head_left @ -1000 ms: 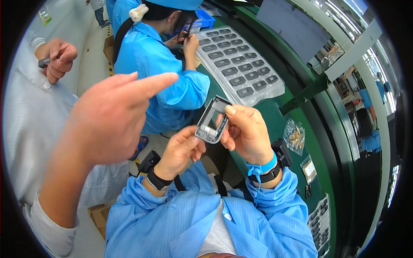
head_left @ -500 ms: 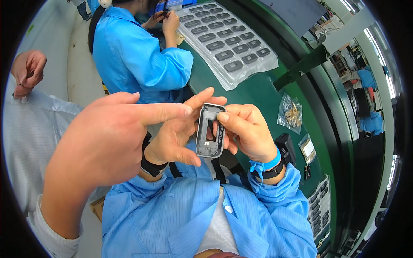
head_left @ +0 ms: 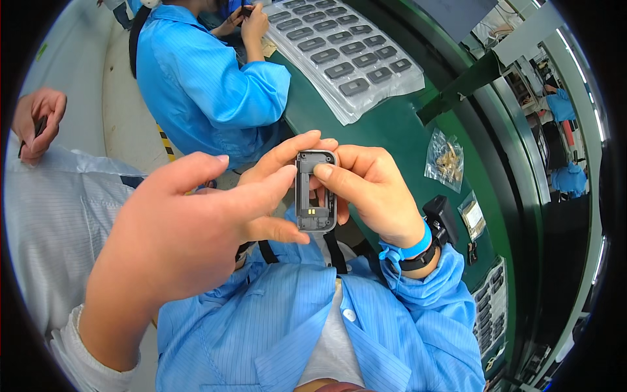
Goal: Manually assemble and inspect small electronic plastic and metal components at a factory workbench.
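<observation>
A small rectangular dark grey plastic housing (head_left: 316, 221) with a light rim and a long opening is held upright before my chest. My right hand (head_left: 375, 189), with a blue strap and a black band at the wrist, grips its right side, thumb pressed on the upper face. My left hand (head_left: 282, 155) steadies the left side, fingers at the top edge and thumb by the lower corner; its palm is mostly hidden. Another person's hand (head_left: 176, 228) reaches in from the left, index fingertip at the housing's upper left edge.
That person's other hand (head_left: 40, 124) holds a small dark piece. A co-worker in a blue smock (head_left: 202, 85) sits at the green table (head_left: 385, 140). On it lie a tray of dark housings (head_left: 346, 111), a bag of small parts (head_left: 445, 160) and a black object (head_left: 441, 219).
The pointing hand has moved right and touches the housing, covering more of my left hand. The housing has turned slightly more upright. A dark piece now shows in the person's other hand.
</observation>
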Available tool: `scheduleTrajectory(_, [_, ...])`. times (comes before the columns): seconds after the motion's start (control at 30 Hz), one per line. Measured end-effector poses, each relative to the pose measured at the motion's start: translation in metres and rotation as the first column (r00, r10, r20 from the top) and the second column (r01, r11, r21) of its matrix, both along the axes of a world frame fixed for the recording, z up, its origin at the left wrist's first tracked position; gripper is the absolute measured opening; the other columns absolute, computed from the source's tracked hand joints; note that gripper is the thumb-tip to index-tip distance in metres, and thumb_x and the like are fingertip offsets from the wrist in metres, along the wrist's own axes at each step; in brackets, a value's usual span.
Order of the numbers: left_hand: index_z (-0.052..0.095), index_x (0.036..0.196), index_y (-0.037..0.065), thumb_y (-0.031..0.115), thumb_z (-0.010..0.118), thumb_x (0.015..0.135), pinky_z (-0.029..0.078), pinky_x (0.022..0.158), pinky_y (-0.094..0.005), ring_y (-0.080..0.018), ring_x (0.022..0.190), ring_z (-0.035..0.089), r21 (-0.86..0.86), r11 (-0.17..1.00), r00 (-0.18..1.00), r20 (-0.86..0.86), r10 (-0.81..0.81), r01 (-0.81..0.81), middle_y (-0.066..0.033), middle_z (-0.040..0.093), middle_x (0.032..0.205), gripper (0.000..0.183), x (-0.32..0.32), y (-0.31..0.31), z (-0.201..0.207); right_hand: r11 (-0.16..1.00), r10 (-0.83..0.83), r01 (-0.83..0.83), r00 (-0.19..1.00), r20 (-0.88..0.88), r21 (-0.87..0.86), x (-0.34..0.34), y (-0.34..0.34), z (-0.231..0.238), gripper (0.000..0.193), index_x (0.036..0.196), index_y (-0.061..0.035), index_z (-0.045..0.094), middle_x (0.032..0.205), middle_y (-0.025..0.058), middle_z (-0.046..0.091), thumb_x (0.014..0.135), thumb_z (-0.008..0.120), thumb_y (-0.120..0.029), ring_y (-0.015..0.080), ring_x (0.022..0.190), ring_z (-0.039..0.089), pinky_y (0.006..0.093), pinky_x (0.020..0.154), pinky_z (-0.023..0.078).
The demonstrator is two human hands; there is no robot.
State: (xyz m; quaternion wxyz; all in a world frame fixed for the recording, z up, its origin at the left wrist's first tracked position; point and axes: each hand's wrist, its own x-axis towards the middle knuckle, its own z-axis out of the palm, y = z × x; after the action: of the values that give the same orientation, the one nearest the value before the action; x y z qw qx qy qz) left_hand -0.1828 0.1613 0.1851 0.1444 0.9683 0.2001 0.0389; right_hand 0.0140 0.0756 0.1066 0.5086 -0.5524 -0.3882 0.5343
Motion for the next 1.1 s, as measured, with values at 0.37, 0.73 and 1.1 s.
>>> scheduleTrajectory(0.37, [0.059,0.116,0.013,-0.007,0.063,0.050,0.046,0.060,-0.0359,-0.0293,0.064,0.055,-0.212,0.975,0.994,0.073,0.082,-0.065,-0.0093,0.065,0.082,0.069,0.001,-0.011,-0.006,1.000,-0.011,0.009,0.997,0.076,0.016,-0.007,0.003,-0.001,0.018,0.083,-0.0011,0.062,0.064,-0.0006,0.057,0.089,0.057,-0.017,0.0035,0.051,0.049,0.0179,0.043,0.036])
scheduleTrajectory(0.73, [0.061,0.115,0.021,-0.002,0.068,0.052,0.044,0.055,-0.0338,-0.0260,0.057,0.051,-0.255,0.965,0.991,-0.127,0.037,-0.069,-0.0048,0.061,0.069,0.067,-0.006,-0.014,-0.003,0.998,-0.036,0.033,0.998,0.054,0.056,-0.010,0.005,-0.012,0.018,0.085,0.0015,0.063,0.062,-0.0028,0.056,0.084,0.057,-0.015,0.0016,0.054,0.046,0.0208,0.045,0.035])
scheduleTrajectory(1.1, [0.062,0.117,0.018,-0.004,0.065,0.050,0.043,0.055,-0.0337,-0.0253,0.057,0.052,-0.149,0.984,0.994,-0.065,0.085,-0.094,-0.0083,0.060,0.069,0.071,0.000,-0.002,-0.010,0.998,-0.034,0.035,0.999,-0.018,0.059,-0.012,0.005,-0.010,0.015,0.091,0.0016,0.063,0.069,-0.0015,0.058,0.086,0.055,-0.011,0.0023,0.059,0.049,0.0193,0.051,0.039])
